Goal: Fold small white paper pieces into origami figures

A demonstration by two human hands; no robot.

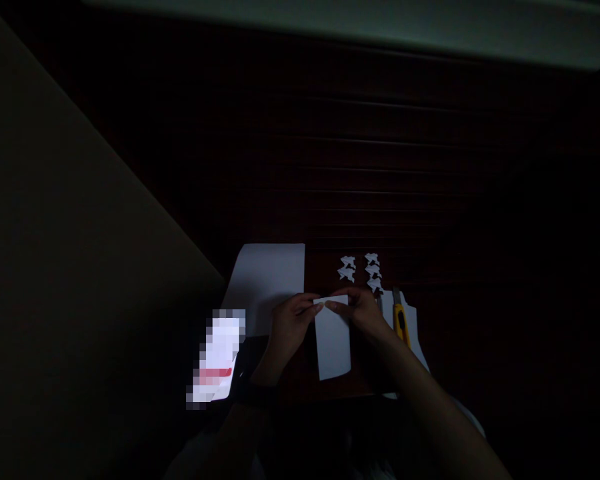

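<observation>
Deep shadow fills a room where dark, ridged panelling (360,157) rises behind a dark reddish tabletop (300,380), with a pale, plain panel (80,267) slanting along the left side and a lighter ledge (355,30) crossing the top of the view. At the near part of the tabletop, a person holds a small white sheet of paper (334,343) by its far edge, its lower end hanging toward the body. The left hand (291,323) pinches the paper near its upper left corner, thumb in front; the right hand (366,313) grips the same edge further right, the two thumbs almost meeting. Some fingers of both hands are hidden behind the sheet. Beyond the hands sit small folded paper pieces (347,274) in two columns, two on the left and three on the right. Near the left hand lies a larger white sheet (275,273), with a lit screen (223,350), blurred into blocks, just beside it. Beside the right forearm, a yellow utility knife (401,325) rests on white papers (417,337)
</observation>
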